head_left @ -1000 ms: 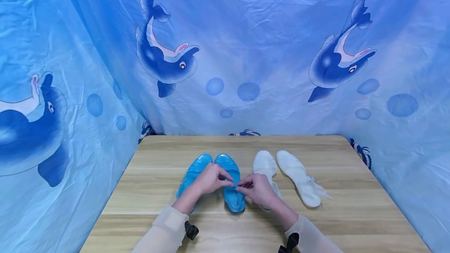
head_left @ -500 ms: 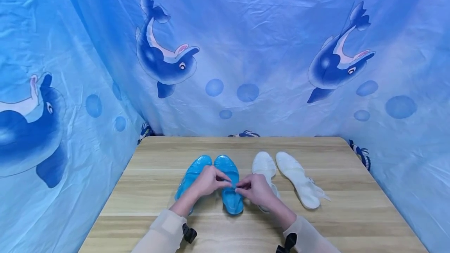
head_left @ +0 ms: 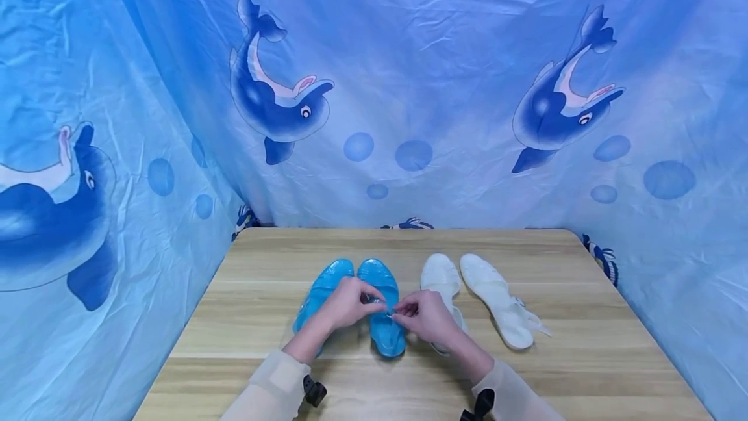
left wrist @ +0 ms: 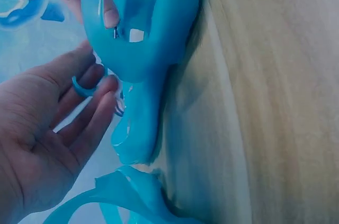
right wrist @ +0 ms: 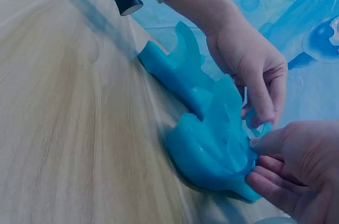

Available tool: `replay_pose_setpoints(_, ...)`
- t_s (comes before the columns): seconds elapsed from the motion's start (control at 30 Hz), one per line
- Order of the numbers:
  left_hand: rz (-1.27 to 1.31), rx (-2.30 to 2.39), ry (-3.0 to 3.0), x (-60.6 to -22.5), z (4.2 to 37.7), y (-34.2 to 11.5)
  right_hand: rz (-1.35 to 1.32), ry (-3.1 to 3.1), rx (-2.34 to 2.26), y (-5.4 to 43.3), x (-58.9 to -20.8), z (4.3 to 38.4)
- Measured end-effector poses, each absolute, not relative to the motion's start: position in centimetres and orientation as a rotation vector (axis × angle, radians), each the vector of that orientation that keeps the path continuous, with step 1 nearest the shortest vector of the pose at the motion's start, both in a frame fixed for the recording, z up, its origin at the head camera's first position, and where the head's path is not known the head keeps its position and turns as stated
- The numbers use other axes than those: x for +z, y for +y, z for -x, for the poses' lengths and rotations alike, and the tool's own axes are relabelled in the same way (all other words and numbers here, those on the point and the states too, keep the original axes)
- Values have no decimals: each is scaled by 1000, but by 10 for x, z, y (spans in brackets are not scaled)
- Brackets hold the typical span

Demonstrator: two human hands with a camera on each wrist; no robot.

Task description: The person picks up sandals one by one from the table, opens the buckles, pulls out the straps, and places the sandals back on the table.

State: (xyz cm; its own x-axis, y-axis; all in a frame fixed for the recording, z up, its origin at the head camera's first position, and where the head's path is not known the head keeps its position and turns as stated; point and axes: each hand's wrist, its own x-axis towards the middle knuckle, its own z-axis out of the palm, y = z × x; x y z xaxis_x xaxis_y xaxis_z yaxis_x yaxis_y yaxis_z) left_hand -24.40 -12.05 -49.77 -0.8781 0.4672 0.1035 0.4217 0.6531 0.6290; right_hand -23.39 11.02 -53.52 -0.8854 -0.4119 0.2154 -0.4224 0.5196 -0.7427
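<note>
Two blue jelly sandals lie side by side, and both hands work over the right-hand blue sandal (head_left: 388, 340). My left hand (head_left: 349, 303) pinches a thin blue strap (left wrist: 82, 89), whose curled end shows between its fingers in the left wrist view. Facing it, my right hand (head_left: 429, 316) pinches the same sandal's strap at the ankle, thumb and fingertips close to the left fingertips. A small metal pin (left wrist: 115, 32) shows by the right fingertip. The left-hand blue sandal (head_left: 318, 294) is partly hidden under the left forearm.
Right of the hands stand two white sandals; the nearer white sandal (head_left: 439, 273) is partly covered by the right hand, the farther white sandal (head_left: 497, 301) has its strap splayed out. A wooden table (head_left: 263, 252) carries everything. Blue dolphin-print cloth (head_left: 386, 83) hangs behind and beside it.
Both hands stay almost in place with fingertips close together. The heel of the worked blue sandal has shifted slightly left and nearer. The head view has tilted a little.
</note>
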Motion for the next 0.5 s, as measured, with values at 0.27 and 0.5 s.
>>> replay_pose_setpoints(0.27,-875,1017,2825,-495,244,-109,-820,-2763,1316,107,-534,239)
replay_pose_setpoints(0.5,-720,1024,2761,-498,240,-111,-845,-2724,1235,104,-529,242)
